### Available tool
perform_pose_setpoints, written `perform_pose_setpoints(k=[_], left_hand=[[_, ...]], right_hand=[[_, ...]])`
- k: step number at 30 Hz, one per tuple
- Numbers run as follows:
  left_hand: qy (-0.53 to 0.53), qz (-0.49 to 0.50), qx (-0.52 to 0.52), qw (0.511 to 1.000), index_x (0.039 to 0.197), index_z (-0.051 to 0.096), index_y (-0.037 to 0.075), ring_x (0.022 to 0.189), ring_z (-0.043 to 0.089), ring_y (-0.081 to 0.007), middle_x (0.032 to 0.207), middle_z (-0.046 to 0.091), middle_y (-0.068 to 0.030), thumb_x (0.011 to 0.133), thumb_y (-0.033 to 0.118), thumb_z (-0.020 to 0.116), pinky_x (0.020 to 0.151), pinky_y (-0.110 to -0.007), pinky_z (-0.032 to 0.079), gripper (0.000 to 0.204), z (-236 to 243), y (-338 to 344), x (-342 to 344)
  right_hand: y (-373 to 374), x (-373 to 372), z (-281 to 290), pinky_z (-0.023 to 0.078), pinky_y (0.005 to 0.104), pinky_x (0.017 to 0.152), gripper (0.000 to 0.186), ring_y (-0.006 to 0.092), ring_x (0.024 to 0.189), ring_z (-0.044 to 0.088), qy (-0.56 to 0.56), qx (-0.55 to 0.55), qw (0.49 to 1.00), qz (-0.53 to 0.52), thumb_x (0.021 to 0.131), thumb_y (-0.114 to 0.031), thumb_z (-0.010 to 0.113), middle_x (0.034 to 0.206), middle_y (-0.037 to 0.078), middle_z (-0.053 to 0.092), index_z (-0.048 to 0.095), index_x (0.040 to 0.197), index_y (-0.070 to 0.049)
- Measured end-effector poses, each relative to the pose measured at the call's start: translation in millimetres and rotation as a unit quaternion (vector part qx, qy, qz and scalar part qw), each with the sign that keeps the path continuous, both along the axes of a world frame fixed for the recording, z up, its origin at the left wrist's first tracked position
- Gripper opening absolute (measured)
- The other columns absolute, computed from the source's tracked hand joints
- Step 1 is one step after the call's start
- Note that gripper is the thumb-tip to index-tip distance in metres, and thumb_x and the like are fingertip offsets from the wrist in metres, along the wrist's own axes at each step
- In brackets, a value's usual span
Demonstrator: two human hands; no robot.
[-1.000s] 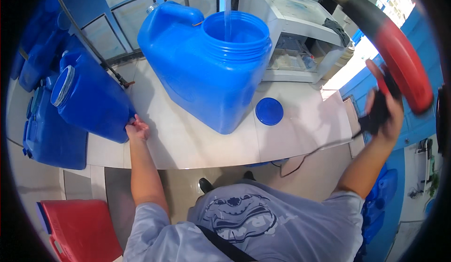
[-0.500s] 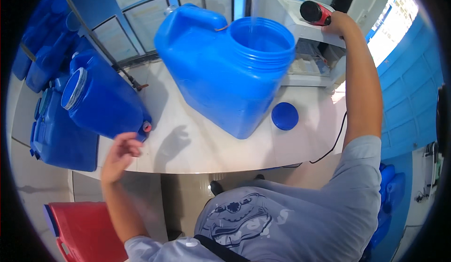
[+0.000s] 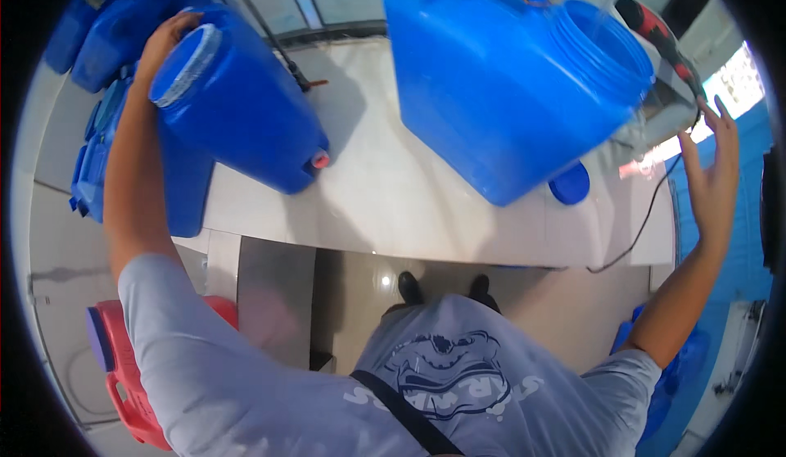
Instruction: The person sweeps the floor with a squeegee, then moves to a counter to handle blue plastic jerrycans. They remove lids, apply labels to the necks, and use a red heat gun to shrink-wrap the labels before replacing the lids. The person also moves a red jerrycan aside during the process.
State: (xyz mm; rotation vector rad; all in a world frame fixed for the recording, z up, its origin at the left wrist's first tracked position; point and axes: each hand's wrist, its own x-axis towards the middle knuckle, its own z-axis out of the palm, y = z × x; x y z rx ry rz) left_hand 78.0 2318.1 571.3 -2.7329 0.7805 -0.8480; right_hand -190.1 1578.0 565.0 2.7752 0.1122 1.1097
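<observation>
My left hand [image 3: 173, 29] is closed on the top of a blue jerrycan [image 3: 246, 113], behind its open mouth, with the fingertips partly hidden. White tape wraps that mouth, and a small red-tipped outlet [image 3: 320, 159] sits low on its side. My right hand [image 3: 714, 162] is raised at the right, fingers spread and holding nothing. Just beyond its fingertips rests a black-and-red hand tool [image 3: 659, 35]. A larger blue jerrycan [image 3: 499, 88] stands uncapped on the white counter [image 3: 385, 211], a clear stream falling into its mouth. Beside its base lies a round blue lid [image 3: 571, 184].
More blue jerrycans [image 3: 123, 47] crowd the far left. A metal pipe with an orange-handled tap [image 3: 307, 84] rises behind the counter. A black cord [image 3: 647, 219] trails over the counter's right end. Below left is a red jerrycan [image 3: 131, 383].
My left hand has gone from above the counter's front up to the left jerrycan's top. My right hand has let go of the hand tool and drawn back. The view has shifted left.
</observation>
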Motion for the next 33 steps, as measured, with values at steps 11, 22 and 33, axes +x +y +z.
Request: perform_pose_setpoints(k=[11,22,33], left_hand=[[0.029,0.061,0.041,0.997,0.111,0.065,0.005,0.127,0.054,-0.036,0.121,0.063,-0.0175,0.087,0.007,0.055,0.106,-0.038,0.041,0.025,8,-105,-103],[0.218,0.042,0.03,0.975,0.082,0.061,-0.001,0.08,0.059,-0.0351,0.082,0.06,-0.018,0.079,0.009,0.059,0.068,-0.043,0.044,0.011,9,-204,-321],[0.706,0.044,0.142,0.693,0.121,0.061,0.001,0.102,0.065,-0.043,0.108,0.068,-0.0261,0.086,0.031,0.067,0.087,-0.048,0.051,0.047,-273,-422,-489]], right_hand=[[-90,-179,-119,0.05,0.0335,0.087,0.025,0.0254,0.096,0.065,0.17,0.291,0.941,0.027,0.086,-0.005,0.07,0.105,0.014,0.067,0.065,0.109,0.001],[95,-188,-252,0.034,0.0504,0.112,0.099,0.045,0.136,0.037,0.326,0.345,0.745,0.468,0.08,-0.046,0.073,0.152,0.03,0.026,0.021,0.153,-0.003],[-50,-336,-476,0.046,0.0463,0.099,0.046,0.0327,0.112,0.061,0.652,0.345,0.664,0.123,0.081,-0.035,0.07,0.12,0.013,0.065,0.064,0.116,-0.006]])
